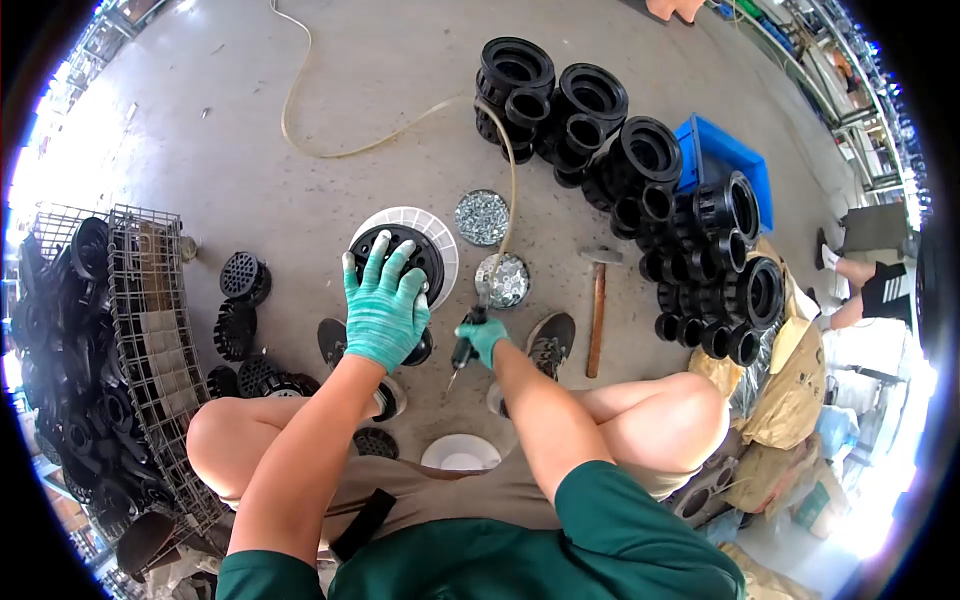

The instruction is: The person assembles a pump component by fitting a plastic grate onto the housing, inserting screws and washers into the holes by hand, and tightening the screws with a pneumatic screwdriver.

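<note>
My left hand (385, 305), in a green glove with pale fingertips, lies spread on a round black part (428, 262) with holes. Under that part is a white ribbed round base (447, 240). My right hand (484, 340), also gloved, is wrapped round a dark air screwdriver (463, 352), its thin bit pointing down toward me. A pale hose (515, 190) runs from the tool across the floor. Near the right hand are two round dishes of small metal pieces, one farther off (482, 218) and one close (503, 280).
A hammer (598, 315) lies on the right. Beyond it stand stacked black fittings (650, 150) and a blue crate (735, 155). At the left are a wire cage (155, 330) and loose black parts (244, 277). Another person's leg (853, 270) shows far right.
</note>
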A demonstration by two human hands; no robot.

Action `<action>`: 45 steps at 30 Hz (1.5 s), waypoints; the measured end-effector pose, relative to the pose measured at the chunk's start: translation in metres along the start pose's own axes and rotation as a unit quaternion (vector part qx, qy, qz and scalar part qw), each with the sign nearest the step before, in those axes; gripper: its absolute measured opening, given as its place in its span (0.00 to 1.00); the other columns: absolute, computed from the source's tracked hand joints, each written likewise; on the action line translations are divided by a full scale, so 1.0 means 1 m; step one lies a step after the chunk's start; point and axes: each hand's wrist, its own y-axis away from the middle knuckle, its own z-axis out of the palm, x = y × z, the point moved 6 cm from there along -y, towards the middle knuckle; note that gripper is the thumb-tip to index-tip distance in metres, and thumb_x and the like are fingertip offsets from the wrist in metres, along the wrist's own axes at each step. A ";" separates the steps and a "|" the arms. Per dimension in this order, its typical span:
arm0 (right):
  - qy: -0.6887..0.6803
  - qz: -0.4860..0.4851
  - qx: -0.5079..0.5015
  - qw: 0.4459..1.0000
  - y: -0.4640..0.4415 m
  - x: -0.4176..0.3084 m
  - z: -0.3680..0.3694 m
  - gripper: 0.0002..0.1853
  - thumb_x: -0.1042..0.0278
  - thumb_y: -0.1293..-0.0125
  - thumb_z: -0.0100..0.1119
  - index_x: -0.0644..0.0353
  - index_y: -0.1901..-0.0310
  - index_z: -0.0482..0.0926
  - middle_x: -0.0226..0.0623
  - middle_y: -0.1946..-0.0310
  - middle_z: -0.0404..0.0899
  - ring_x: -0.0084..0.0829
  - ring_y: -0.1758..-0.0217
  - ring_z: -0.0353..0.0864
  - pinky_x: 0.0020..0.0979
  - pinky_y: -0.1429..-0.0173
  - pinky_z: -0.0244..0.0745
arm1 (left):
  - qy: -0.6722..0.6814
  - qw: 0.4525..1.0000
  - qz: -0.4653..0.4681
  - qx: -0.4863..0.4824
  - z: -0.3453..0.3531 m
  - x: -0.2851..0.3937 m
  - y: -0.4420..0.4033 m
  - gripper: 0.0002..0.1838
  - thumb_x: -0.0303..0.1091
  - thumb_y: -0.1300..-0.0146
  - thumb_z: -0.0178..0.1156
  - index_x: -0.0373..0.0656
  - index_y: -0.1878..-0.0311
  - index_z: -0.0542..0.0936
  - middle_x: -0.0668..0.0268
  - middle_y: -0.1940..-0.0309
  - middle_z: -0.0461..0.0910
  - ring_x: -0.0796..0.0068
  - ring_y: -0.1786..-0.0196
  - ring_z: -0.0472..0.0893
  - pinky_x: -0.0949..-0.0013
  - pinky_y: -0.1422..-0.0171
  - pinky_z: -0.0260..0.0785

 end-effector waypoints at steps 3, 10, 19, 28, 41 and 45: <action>0.075 0.026 0.071 0.994 0.000 0.038 -0.002 0.24 0.68 0.46 0.81 0.63 0.48 0.83 0.43 0.57 0.87 0.41 0.58 0.86 0.44 0.49 0.83 | 0.000 1.000 -0.003 -0.007 0.000 -0.001 0.001 0.14 0.34 0.39 0.65 0.50 0.49 0.78 0.62 0.29 0.69 0.50 0.19 0.60 0.24 0.19 0.41; 0.264 0.053 0.133 0.954 0.015 0.036 -0.015 0.27 0.57 0.43 0.78 0.60 0.45 0.82 0.47 0.50 0.88 0.49 0.49 0.89 0.46 0.41 0.84 | 0.008 1.000 -0.007 -0.014 -0.003 -0.001 -0.001 0.14 0.35 0.38 0.65 0.50 0.49 0.78 0.63 0.28 0.70 0.50 0.18 0.60 0.25 0.19 0.40; 0.355 -0.098 0.054 0.928 0.040 -0.056 -0.024 0.25 0.50 0.30 0.61 0.65 0.45 0.82 0.54 0.47 0.87 0.51 0.50 0.89 0.51 0.44 0.84 | -0.032 0.963 -0.137 -0.228 -0.037 -0.012 -0.034 0.62 0.60 0.58 0.81 0.63 0.18 0.60 0.58 0.15 0.48 0.40 0.15 0.49 0.21 0.23 0.52; -0.117 0.108 -0.279 0.947 0.177 -0.100 0.039 0.27 0.44 0.25 0.60 0.60 0.38 0.78 0.45 0.47 0.85 0.46 0.52 0.88 0.51 0.48 0.86 | 0.010 0.953 -0.175 -0.248 -0.035 -0.015 -0.043 0.61 0.53 0.64 0.81 0.63 0.20 0.64 0.59 0.20 0.58 0.41 0.20 0.58 0.38 0.24 0.67; 0.003 -0.219 -0.205 0.954 0.350 -0.244 -0.028 0.22 0.44 0.29 0.67 0.58 0.55 0.86 0.26 0.68 0.79 0.21 0.64 0.74 0.29 0.57 0.75 | 0.590 0.756 -0.215 -0.185 -0.109 -0.025 -0.010 0.61 0.51 0.42 0.80 0.46 0.15 0.50 0.59 0.24 0.67 0.62 0.29 0.73 0.58 0.26 0.69; 0.179 -0.287 -0.021 0.941 0.349 -0.266 -0.090 0.19 0.53 0.29 0.68 0.64 0.54 0.86 0.33 0.66 0.85 0.22 0.67 0.78 0.30 0.57 0.76 | 0.532 0.771 -0.149 -0.316 -0.117 -0.024 0.000 0.47 0.45 0.34 0.75 0.43 0.18 0.60 0.60 0.24 0.68 0.64 0.28 0.72 0.61 0.26 0.68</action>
